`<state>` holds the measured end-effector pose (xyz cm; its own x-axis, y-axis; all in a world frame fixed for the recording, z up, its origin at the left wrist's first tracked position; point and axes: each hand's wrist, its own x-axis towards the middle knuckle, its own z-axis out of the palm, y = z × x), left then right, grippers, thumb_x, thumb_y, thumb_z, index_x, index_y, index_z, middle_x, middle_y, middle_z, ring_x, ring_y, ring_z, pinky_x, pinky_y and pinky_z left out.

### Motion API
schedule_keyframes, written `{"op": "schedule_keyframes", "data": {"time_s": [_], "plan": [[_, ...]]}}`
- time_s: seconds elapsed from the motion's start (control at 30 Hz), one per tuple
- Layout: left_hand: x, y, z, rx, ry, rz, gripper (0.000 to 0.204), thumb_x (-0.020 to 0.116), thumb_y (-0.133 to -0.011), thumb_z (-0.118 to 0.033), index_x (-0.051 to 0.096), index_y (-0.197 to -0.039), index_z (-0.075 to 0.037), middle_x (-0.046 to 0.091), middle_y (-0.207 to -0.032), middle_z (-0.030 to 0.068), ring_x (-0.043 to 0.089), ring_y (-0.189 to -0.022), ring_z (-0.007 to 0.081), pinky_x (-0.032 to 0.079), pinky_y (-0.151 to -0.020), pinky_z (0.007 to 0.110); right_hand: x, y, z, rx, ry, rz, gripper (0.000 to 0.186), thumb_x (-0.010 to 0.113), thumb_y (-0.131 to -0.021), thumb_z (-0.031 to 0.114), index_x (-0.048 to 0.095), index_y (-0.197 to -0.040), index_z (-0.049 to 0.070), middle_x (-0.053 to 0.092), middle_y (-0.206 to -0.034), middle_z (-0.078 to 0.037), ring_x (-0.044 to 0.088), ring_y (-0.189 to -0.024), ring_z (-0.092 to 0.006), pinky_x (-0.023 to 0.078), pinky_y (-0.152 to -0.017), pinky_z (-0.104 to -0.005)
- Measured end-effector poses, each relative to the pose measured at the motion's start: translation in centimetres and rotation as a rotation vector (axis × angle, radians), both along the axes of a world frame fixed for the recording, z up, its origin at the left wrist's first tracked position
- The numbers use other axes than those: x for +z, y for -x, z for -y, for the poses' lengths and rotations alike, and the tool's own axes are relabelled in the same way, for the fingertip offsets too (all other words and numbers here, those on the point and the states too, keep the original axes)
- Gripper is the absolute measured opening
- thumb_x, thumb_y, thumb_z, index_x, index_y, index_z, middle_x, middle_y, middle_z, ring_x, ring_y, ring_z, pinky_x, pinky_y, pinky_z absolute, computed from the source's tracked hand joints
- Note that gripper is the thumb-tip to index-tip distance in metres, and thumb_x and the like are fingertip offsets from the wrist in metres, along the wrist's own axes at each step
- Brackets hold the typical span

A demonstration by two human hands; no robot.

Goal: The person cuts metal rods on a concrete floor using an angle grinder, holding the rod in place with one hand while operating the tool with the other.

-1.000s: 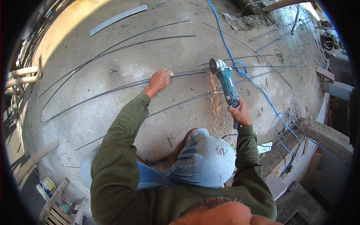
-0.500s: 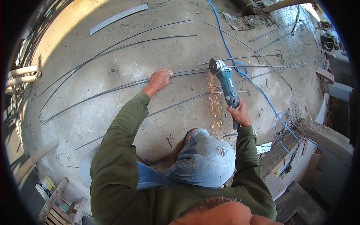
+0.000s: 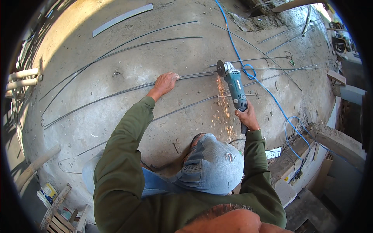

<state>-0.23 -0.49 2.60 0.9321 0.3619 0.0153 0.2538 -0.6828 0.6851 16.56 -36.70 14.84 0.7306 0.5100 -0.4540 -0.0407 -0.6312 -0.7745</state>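
My left hand (image 3: 166, 82) is closed around thin steel rods (image 3: 128, 89) that run across the concrete ground from lower left toward the middle. In my right hand (image 3: 248, 116) is a teal angle grinder (image 3: 235, 87), gripped by its rear end. Its dark cutting disc (image 3: 220, 68) is up against the rods, to the right of my left hand. Orange sparks (image 3: 223, 105) stream from the disc down toward my knee. How deep the disc sits in the rods cannot be made out.
More steel rods (image 3: 155, 40) lie at the far left and right. A blue cord (image 3: 274, 99) loops across the ground right of the grinder. At the far left is a pale flat strip (image 3: 122, 19). Wooden poles (image 3: 37, 167) stand at left, a concrete ledge (image 3: 338, 141) at right.
Both hands and the grinder stay almost in place. The spark stream has shifted slightly and spreads a little more toward my knee.
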Motion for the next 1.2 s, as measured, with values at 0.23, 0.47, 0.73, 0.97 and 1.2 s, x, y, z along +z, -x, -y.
{"op": "schedule_keyframes", "data": {"time_s": [0.23, 0.47, 0.73, 0.97, 1.2], "plan": [[0.1, -0.1, 0.0, 0.01, 0.016, -0.002, 0.023, 0.056, -0.094, -0.025, 0.067, -0.096, -0.005, 0.067, -0.094, 0.0148, 0.063, -0.09, 0.0365, 0.05, -0.078, 0.044, 0.0, -0.1, 0.3, 0.016, -0.113, -0.022, 0.059, 0.069, -0.066, 0.012, 0.054, -0.121, -0.003, 0.059, -0.096, -0.003, 0.053, -0.081, -0.0126, 0.046, -0.075, -0.0273], [0.4, 0.0, 0.0, 0.012, 0.025, -0.052, 0.024, 0.055, -0.094, -0.027, 0.068, -0.096, -0.007, 0.068, -0.095, 0.0141, 0.064, -0.092, 0.0357, 0.05, -0.081, 0.044, 0.3, 0.0, -0.1, 0.0, -0.003, 0.011, 0.059, 0.068, -0.066, 0.009, 0.054, -0.122, -0.003, 0.059, -0.098, -0.004, 0.053, -0.083, -0.0126, 0.046, -0.077, -0.0274], [0.1, 0.0, 0.0, 0.02, 0.012, -0.068, 0.024, 0.055, -0.094, -0.028, 0.068, -0.097, -0.008, 0.069, -0.096, 0.0145, 0.064, -0.091, 0.0364, 0.05, -0.079, 0.045, 0.3, 0.1, 0.3, -0.006, -0.024, -0.013, 0.063, 0.069, -0.065, 0.011, 0.054, -0.124, -0.003, 0.06, -0.095, -0.003, 0.054, -0.082, -0.0131, 0.047, -0.078, -0.0279], [0.0, -0.2, -1.1, 0.075, -0.041, -0.047, 0.022, 0.056, -0.094, -0.028, 0.067, -0.098, -0.01, 0.069, -0.092, 0.014, 0.065, -0.086, 0.0376, 0.051, -0.075, 0.047, 0.3, 0.5, 0.0, 0.007, -0.004, 0.024, 0.062, 0.068, -0.064, 0.012, 0.054, -0.123, -0.003, 0.059, -0.091, -0.003, 0.053, -0.078, -0.0127, 0.046, -0.073, -0.0268], [3.6, -2.5, -3.6, -0.014, -0.087, 0.007, 0.023, 0.054, -0.096, -0.028, 0.067, -0.1, -0.009, 0.068, -0.091, 0.0166, 0.064, -0.084, 0.0396, 0.051, -0.071, 0.048, 0.3, 1.7, 1.5, -0.093, -0.034, -0.078, 0.048, 0.075, -0.07, 0.015, 0.056, -0.112, 0.002, 0.056, -0.075, 0.0, 0.051, -0.056, -0.0084, 0.043, -0.05, -0.0253]]}}
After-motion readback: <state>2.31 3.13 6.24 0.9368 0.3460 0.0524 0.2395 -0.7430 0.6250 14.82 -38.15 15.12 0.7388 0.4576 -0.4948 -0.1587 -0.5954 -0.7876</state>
